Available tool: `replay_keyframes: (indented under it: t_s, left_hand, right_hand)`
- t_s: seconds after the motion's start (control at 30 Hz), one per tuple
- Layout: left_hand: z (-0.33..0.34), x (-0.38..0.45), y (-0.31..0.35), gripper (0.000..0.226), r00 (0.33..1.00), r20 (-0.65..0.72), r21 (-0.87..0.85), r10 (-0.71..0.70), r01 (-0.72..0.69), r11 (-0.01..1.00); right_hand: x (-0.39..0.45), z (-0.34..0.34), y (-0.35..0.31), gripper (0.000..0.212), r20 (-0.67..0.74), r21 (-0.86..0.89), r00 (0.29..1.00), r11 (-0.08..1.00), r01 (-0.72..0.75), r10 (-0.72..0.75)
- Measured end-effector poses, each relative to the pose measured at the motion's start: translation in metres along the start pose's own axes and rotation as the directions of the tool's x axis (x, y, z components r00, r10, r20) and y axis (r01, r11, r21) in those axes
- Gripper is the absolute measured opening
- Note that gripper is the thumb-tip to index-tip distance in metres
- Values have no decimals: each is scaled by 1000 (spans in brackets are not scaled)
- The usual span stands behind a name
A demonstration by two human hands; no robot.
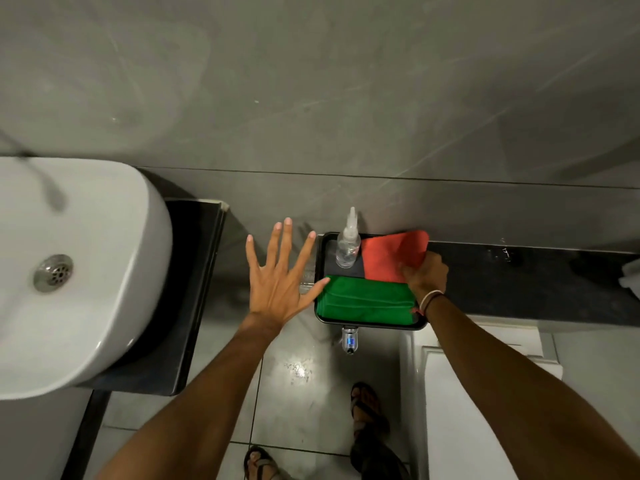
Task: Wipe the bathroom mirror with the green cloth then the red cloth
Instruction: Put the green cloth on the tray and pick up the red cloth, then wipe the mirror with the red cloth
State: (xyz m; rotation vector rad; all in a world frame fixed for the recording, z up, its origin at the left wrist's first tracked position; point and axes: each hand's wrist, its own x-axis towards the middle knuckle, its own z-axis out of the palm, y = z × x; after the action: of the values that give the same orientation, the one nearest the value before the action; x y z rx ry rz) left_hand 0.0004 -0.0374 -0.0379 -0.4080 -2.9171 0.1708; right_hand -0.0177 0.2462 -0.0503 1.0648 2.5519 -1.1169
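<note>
Your right hand (424, 275) pinches the red cloth's (393, 256) near edge in the tray (320, 244), your left hand (277, 278) hangs splayed and empty, thumb tip touching the folded green cloth (367, 303), which I judge you should lift first.

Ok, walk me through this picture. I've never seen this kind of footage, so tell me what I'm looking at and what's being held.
There is one picture, shot by a camera on a person's head, looking down at their own bare arms in a bathroom. A white sink is on the left. A black tray on a dark ledge holds a folded green cloth, a red cloth and a clear bottle. The right hand grips the red cloth's edge. The left hand is spread open, holding nothing, its thumb by the green cloth.
</note>
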Motion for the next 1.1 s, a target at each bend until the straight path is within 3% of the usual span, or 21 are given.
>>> replay_keyframes:
  t_s: [0.13,0.27,0.33,0.37,0.4,0.43,0.47,0.5,0.53,0.57,0.63,0.7,0.77,0.83,0.93,1.03,1.1]
  left_hand:
    - [-25,8,-13,93,999,-46,10,29,-29,1000]
    - [-82,12,-22,84,989,-111,-64,97,-105,992]
    - [-131,42,-30,72,956,-228,-199,182,-229,953]
    - [-154,42,-31,66,946,-269,-358,183,-274,893]
    - [-238,56,-51,60,899,-386,-401,206,-365,840]
    - [-276,68,-53,55,912,-373,-601,168,-375,706]
    - [-297,79,-48,49,951,-291,-807,101,-301,508]
    - [-348,85,-57,45,957,-289,-903,31,-283,324]
    - [-370,78,-54,42,978,-211,-974,7,-210,82]
    - [-374,78,-51,43,983,-179,-967,-48,-185,-174]
    - [-384,63,-45,53,992,12,-782,-123,-67,-619]
    - [-392,55,-44,54,983,88,-600,-161,-77,-796]
    - [-413,49,-55,52,958,103,-517,-267,-177,-837]
    - [-453,47,-86,50,912,99,-487,-397,-304,-819]
    - [-492,52,-132,43,831,64,-497,-553,-454,-739]
    - [-537,64,-182,44,727,-28,-489,-686,-609,-625]
    - [-577,77,-214,47,635,-129,-523,-762,-696,-492]
  right_hand:
    - [-13,-34,-15,44,-55,75,996,994,77,-73]
    - [-50,-109,-34,46,21,-38,963,963,268,-267]
    - [-67,-159,-72,36,159,-36,892,900,434,-423]
    - [-80,-180,-85,32,203,0,844,862,506,-496]
    - [-127,-236,-144,31,180,80,764,783,616,-619]
    - [-149,-261,-171,32,239,173,692,731,660,-681]
    - [-162,-273,-192,34,287,266,641,702,660,-712]
    - [-194,-298,-233,37,272,346,523,589,730,-808]
    - [-212,-302,-250,42,280,359,480,554,751,-832]
    - [-219,-298,-268,43,266,401,434,509,762,-860]
    - [-236,-282,-292,35,194,435,365,413,800,-911]
    - [-247,-265,-322,28,70,424,344,340,839,-936]
    - [-265,-254,-357,40,-49,328,281,250,911,-958]
    - [-298,-256,-403,55,-167,191,126,94,977,-978]
    - [-327,-264,-458,65,-346,-38,-51,-40,998,-937]
    - [-350,-276,-511,71,-510,-412,-242,-13,911,-825]
    - [-367,-286,-547,81,-488,-642,-345,62,764,-802]
